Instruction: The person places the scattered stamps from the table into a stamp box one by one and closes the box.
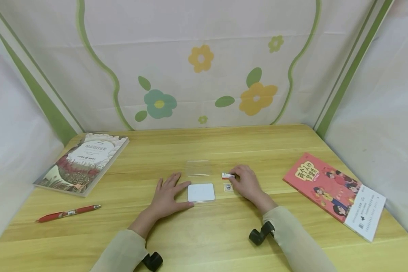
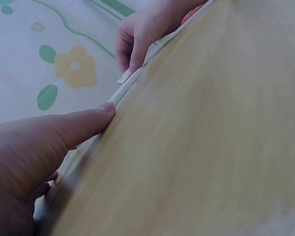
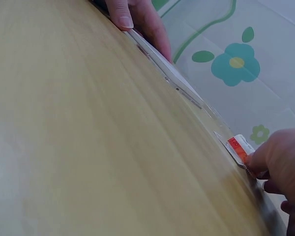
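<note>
Head view shows the left hand (image 1: 168,194) lying flat with fingers spread on the counter (image 1: 204,234), its thumb and forefinger bracketing the near-left corner of a white card case (image 1: 201,192), seemingly to keep it from sliding. Just beyond the case lies its clear lid (image 1: 198,168), set aside beyond the left fingertips. The right hand (image 1: 245,183) pinches a small red-and-white card (image 1: 227,175) at its fingertips, lifting one edge off the wood, as the right wrist view confirms. A second tiny square card (image 1: 228,187) rests flat between that hand and the case, within easy reach of either.
</note>
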### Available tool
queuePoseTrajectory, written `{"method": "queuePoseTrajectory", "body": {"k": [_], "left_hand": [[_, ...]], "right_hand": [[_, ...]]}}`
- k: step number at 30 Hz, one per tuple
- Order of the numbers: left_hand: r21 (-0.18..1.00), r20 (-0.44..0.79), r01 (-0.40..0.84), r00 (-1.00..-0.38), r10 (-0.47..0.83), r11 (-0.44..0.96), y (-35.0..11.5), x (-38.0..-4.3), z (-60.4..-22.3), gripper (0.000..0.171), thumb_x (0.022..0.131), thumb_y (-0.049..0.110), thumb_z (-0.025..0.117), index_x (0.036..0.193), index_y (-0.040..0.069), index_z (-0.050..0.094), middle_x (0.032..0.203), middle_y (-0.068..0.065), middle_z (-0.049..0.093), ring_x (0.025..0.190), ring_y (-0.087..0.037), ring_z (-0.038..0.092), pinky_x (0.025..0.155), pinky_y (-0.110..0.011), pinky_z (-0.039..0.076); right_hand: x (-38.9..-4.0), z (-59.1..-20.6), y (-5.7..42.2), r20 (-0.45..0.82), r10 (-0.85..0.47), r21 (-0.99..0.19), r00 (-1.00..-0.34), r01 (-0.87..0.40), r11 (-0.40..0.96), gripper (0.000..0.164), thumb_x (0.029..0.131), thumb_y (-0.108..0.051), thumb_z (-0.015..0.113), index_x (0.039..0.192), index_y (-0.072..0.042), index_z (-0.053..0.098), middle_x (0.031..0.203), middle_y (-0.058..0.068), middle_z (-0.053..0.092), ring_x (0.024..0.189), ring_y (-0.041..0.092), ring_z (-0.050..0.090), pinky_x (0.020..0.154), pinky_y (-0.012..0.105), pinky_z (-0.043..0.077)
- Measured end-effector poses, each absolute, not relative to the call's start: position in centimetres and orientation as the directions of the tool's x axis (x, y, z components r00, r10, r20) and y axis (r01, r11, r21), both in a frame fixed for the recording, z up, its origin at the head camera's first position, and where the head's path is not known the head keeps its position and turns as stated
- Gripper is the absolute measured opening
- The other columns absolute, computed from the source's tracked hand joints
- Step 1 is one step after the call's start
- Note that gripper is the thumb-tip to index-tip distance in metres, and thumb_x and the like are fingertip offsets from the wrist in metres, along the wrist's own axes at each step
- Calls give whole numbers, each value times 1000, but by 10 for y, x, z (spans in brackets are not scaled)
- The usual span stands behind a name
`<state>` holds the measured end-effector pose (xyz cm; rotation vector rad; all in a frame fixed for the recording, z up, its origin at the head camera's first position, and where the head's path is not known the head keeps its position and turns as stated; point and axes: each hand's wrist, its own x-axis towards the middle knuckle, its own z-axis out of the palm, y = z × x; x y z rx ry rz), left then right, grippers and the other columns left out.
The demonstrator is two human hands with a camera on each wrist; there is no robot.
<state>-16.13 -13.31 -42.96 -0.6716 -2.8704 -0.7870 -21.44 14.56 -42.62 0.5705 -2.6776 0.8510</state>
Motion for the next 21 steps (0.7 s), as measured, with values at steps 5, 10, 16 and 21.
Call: {"method": "queuePoseTrajectory", "body": {"k": [5, 10, 16, 21], "left_hand": [[462, 200, 439, -898, 391, 771, -133, -162, -430, 69, 69, 61, 56, 125, 21, 48, 138, -13, 25, 126, -29, 15, 95, -54, -2], [461, 201, 439, -898, 392, 771, -133, -162, -431, 70, 69, 62, 55, 125, 21, 48, 138, -13, 24, 126, -28, 15, 95, -54, -2], [463, 202, 443, -896, 395, 768, -132, -161, -430, 69, 69, 61, 56, 125, 20, 48, 138, -14, 24, 126, -29, 15, 95, -54, -1], [464, 214, 447, -894, 393, 765, -132, -160, -429, 69, 69, 59, 58, 124, 19, 49, 137, -15, 26, 126, -30, 16, 95, -55, 0]], "right_hand": [[-215, -427, 146, 383, -290, -503, -877, -461, 731, 7, 75, -8, 65, 83, -8, 64, 82, -1, 57, 76, 15, 48, 69, 32, 40], [-215, -427, 146, 388, -285, -532, -876, -466, 707, 16, 74, -5, 66, 90, -4, 65, 80, 0, 57, 68, 12, 46, 60, 29, 40], [-215, -429, 145, 354, -278, -578, -893, -442, 686, 18, 74, -5, 66, 92, -3, 66, 82, 1, 54, 70, 13, 47, 61, 28, 40], [-216, -430, 145, 327, -259, -604, -909, -412, 682, 17, 73, -4, 66, 89, -2, 65, 82, 2, 53, 69, 14, 46, 60, 28, 40]]}}
